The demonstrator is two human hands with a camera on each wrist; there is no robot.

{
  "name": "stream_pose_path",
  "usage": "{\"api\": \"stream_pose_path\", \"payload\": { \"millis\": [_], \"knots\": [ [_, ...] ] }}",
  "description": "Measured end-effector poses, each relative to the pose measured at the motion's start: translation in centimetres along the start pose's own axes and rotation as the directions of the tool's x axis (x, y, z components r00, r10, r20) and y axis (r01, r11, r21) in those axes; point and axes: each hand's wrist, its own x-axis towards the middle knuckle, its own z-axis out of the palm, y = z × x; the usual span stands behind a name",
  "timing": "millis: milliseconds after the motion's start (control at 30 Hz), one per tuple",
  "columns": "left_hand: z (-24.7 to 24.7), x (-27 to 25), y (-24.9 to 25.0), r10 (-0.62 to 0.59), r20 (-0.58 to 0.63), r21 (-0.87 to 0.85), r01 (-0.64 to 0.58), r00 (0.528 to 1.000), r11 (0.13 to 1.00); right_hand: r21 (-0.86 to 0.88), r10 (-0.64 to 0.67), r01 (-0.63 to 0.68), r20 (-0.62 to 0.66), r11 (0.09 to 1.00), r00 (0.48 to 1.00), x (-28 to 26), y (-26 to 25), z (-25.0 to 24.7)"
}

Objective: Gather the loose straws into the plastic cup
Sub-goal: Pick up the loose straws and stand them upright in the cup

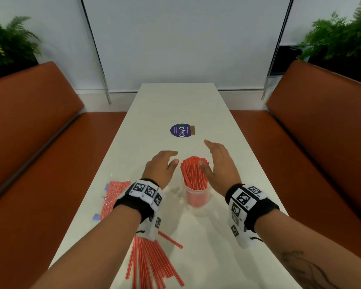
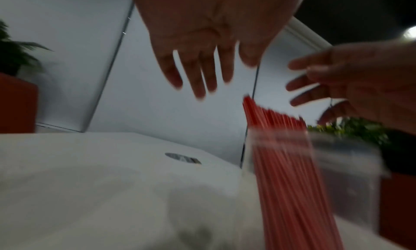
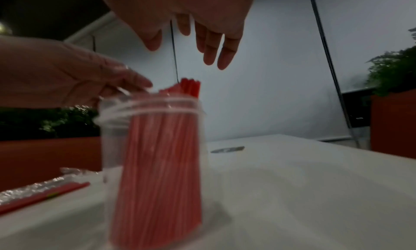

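A clear plastic cup point(image 1: 196, 198) stands on the white table point(image 1: 175, 105), packed with a bundle of red straws point(image 1: 194, 174) that rise above its rim. My left hand point(image 1: 162, 166) hovers just left of the straw tops, fingers relaxed and holding nothing. To the right of the bundle is my right hand point(image 1: 219, 161), fingers straight, its thumb close to the straws. Both wrist views show spread empty fingers above the cup point(image 3: 153, 147) and the straws point(image 2: 290, 173). A fan of loose red straws point(image 1: 152, 261) lies near the table's front edge, under my left forearm.
A plastic packet of red straws point(image 1: 113, 197) lies at the table's left edge. A round purple sticker point(image 1: 180, 130) sits farther back on the table. Brown benches point(image 1: 29, 132) flank the table, with green plants point(image 1: 342, 36) behind them.
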Motion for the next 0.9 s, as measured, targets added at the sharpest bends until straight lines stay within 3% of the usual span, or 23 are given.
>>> {"api": "stream_pose_path", "payload": {
  "millis": [100, 200, 233, 300, 367, 400, 467, 567, 633, 733, 900],
  "knots": [
    [-2.8, -1.1, 0.2, -0.152, 0.248, 0.133, 0.121, 0.957, 0.984, -0.045, -0.088, 0.090, 0.047, 0.995, 0.995, -0.8, -3.2, -1.3],
    [-4.0, -3.0, -0.7, -0.294, 0.347, 0.392, 0.147, 0.891, 0.908, -0.107, -0.085, 0.125, 0.322, 0.986, 0.943, -2.3, -5.9, -0.8],
    [-4.2, -3.8, -1.0, -0.352, 0.353, 0.467, 0.164, 0.867, 0.869, -0.123, -0.039, 0.104, 0.448, 0.987, 0.893, -2.8, -6.6, -0.2],
    [-4.2, -5.8, -1.8, -0.456, 0.373, 0.585, 0.177, 0.808, 0.792, -0.216, 0.069, 0.106, 0.673, 0.971, 0.737, -4.1, -7.4, 1.5],
    [-3.7, -8.1, -2.7, -0.520, 0.412, 0.613, 0.195, 0.749, 0.766, -0.313, 0.162, 0.157, 0.785, 0.937, 0.598, -6.0, -8.0, 3.6],
    [-3.5, -9.3, -3.1, -0.531, 0.422, 0.600, 0.213, 0.735, 0.771, -0.337, 0.187, 0.165, 0.797, 0.927, 0.574, -6.9, -8.3, 4.6],
    [-3.0, -11.6, -3.5, -0.528, 0.418, 0.571, 0.239, 0.740, 0.786, -0.347, 0.198, 0.145, 0.776, 0.926, 0.598, -8.3, -8.9, 6.1],
    [-1.5, -14.3, -4.3, -0.490, 0.353, 0.561, 0.239, 0.797, 0.793, -0.327, 0.216, 0.047, 0.718, 0.944, 0.661, -9.5, -10.1, 7.6],
    [-0.5, -15.3, -4.8, -0.531, 0.307, 0.534, 0.318, 0.790, 0.783, -0.344, 0.255, -0.001, 0.693, 0.939, 0.675, -9.9, -11.0, 8.3],
    [0.2, -15.7, -5.0, -0.622, 0.257, 0.432, 0.488, 0.740, 0.759, -0.373, 0.286, -0.013, 0.688, 0.928, 0.667, -9.9, -11.8, 9.1],
    [0.9, -16.1, -4.7, -0.594, 0.223, 0.354, 0.503, 0.773, 0.788, -0.405, 0.314, 0.020, 0.739, 0.914, 0.596, -9.7, -11.4, 8.4]
  ]
}}
